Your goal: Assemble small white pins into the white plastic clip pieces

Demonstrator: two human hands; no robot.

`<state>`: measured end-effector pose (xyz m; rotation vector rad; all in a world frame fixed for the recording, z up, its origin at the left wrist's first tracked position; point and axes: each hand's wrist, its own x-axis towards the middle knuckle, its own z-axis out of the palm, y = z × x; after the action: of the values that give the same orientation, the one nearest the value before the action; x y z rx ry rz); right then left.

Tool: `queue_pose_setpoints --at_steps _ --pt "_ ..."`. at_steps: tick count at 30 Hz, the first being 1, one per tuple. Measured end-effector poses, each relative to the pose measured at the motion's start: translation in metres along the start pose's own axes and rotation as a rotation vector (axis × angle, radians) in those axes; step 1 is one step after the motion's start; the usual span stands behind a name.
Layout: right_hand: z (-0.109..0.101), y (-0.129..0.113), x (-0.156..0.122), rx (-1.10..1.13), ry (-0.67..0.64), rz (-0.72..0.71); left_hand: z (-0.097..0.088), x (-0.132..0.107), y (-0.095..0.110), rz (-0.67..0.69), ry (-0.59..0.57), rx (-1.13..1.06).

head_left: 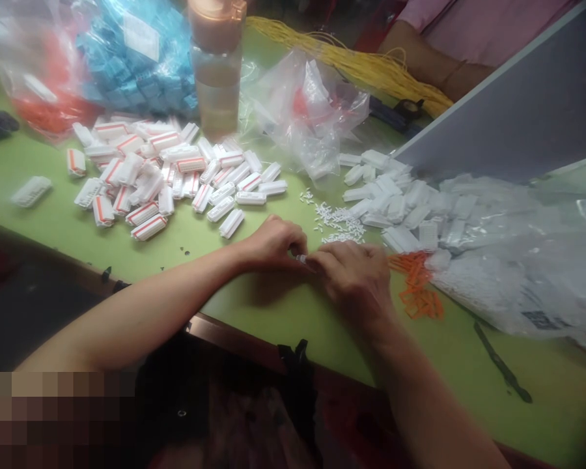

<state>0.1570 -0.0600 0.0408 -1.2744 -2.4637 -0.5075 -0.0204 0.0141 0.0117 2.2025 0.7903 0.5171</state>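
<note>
Over the green table [247, 296], my left hand [275, 240] and my right hand [355, 277] meet, fingers closed. Between their fingertips shows the end of a small white plastic piece [301, 258]; the rest of it is hidden by the fingers. Just beyond my right hand lie many tiny white pins [339, 221]. Orange strips [420, 290] are heaped to its right. A large pile of white plastic blocks [149, 169], many with an orange stripe, spreads beyond my left hand. Plain white blocks [395, 195] are piled at the right.
Behind the striped blocks stand a bottle [217, 78] and a bag of blue parts [137, 62]. A clear bag [527, 280] and a dark thin tool [502, 365] lie at the right. Yellow cords [351, 62] stretch along the back, near another person's arm [420, 62].
</note>
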Motion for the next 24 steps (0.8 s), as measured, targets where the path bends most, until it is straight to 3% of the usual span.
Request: queue_pose_setpoints --at_steps 3,10,19,21,24 --pt "-0.002 0.001 -0.001 0.02 0.033 -0.028 0.0 0.0 -0.001 0.002 0.009 0.003" --pt "-0.006 0.018 -0.011 0.3 -0.073 0.034 0.0 0.0 -0.001 0.002 0.033 0.01" --pt "-0.009 0.009 -0.007 0.186 -0.066 -0.056 0.002 -0.001 -0.003 0.03 0.044 -0.009" --pt "-0.005 0.014 -0.009 0.286 -0.084 0.017 0.003 -0.001 -0.004 0.028 0.05 0.001" --pt "0.005 0.027 -0.013 0.442 -0.106 0.3 0.002 0.0 -0.003 0.007 0.035 0.019"
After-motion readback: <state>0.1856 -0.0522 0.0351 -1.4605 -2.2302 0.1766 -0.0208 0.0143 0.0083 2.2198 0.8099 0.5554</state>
